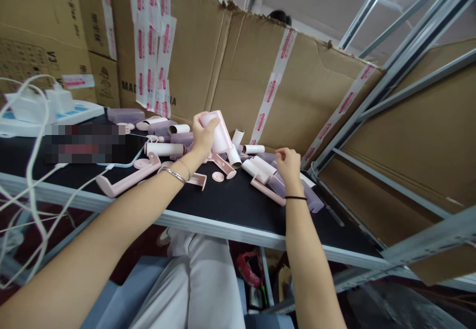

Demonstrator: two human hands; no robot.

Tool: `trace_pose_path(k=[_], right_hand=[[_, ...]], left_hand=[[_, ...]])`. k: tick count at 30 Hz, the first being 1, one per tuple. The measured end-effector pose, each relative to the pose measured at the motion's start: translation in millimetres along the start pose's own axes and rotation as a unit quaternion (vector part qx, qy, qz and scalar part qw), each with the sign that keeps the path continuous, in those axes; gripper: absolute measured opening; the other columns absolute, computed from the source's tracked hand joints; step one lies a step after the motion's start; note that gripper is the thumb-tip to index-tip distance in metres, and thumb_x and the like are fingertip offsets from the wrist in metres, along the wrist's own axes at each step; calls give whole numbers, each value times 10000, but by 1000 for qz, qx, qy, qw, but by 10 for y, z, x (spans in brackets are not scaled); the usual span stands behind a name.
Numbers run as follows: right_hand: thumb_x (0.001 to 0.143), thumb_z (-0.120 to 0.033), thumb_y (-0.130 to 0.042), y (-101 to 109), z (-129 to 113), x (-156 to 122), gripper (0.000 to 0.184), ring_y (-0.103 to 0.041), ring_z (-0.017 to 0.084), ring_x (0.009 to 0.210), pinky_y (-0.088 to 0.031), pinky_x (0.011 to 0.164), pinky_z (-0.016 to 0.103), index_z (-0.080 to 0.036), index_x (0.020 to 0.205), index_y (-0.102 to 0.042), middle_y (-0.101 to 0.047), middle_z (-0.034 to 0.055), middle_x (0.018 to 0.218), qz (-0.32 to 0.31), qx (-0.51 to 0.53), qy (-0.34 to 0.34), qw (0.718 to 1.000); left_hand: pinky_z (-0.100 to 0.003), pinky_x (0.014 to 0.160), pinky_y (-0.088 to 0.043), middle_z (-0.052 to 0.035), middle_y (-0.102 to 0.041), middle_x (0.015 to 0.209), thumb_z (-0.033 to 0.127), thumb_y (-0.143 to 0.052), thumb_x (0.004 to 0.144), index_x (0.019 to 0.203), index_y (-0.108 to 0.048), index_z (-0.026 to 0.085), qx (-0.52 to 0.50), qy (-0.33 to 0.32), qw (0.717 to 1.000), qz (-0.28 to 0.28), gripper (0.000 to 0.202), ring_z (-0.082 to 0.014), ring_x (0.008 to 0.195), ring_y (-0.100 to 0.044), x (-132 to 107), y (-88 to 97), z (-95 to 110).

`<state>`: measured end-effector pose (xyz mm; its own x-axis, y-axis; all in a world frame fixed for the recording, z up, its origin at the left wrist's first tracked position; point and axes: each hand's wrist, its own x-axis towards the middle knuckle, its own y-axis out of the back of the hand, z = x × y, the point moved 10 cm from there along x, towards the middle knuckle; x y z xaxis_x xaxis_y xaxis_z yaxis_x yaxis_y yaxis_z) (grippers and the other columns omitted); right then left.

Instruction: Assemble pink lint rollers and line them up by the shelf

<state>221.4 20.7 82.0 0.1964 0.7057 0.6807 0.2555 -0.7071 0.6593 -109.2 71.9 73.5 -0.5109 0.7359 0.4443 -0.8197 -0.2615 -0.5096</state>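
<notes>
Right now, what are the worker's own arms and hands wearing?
Both forearms are bare, with no sleeves or gloves. The left hand has a thin silver metal bangle and a finer chain bracelet at its wrist. The right hand has a thin black band at its wrist.

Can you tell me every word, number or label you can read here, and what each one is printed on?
"MAD": start of a cut-off word on the tall cardboard box.
"V3": on the stacked carton at far left.
Red print on the white tape strips: too small to read.
Blurred patch on the black table: unreadable.
</notes>
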Motion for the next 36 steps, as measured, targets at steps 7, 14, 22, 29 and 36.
trace_pose_path(k=[7,14,22,29,36], right_hand=[[850,-252,-418,-357,-641,-209,223,-457,240,941,-336,800,353,-192,883,-631,-608,84,968,-78,8,134,988],[879,-250,-412,-535,-932,-376,236,-466,259,991,-348,791,367,-194,946,-632,-612,92,1022,-123,-32,179,976],[894,-276,-420,-1005,-2217,-824,319,-481,273,1111,-345,923,442,-175,1146,-587,-616,119,1152,-207,-54,414,885],[880,-155,-337,-1223,-2690,-913,413,-459,302,1191,-308,1007,456,-77,1234,-534,-556,162,1262,-181,-94,482,852],[881,-207,-375,-686,-1943,-335,292,-546,278,1038,-405,855,413,-115,1104,-538,-612,172,1097,-171,-133,334,917]], left_hand=[[-299,797,-465,-24,-570,961,301,-688,624,956,-493,214,-5,3,1000,16,394,-173,881,-563,21,40,13],[-305,773,-470,-30,-571,943,291,-689,618,953,-495,202,-22,16,1000,12,398,-174,852,-566,-33,21,53],[-283,736,-486,-5,-568,858,325,-684,620,912,-512,204,-86,35,995,39,360,-155,800,-572,22,94,12],[-267,626,-490,17,-545,739,398,-663,643,852,-523,204,-155,92,981,65,317,-131,661,-557,59,163,-106],[-301,673,-519,-3,-582,742,494,-641,657,865,-540,196,-262,142,954,22,377,-150,674,-596,74,52,-111]])
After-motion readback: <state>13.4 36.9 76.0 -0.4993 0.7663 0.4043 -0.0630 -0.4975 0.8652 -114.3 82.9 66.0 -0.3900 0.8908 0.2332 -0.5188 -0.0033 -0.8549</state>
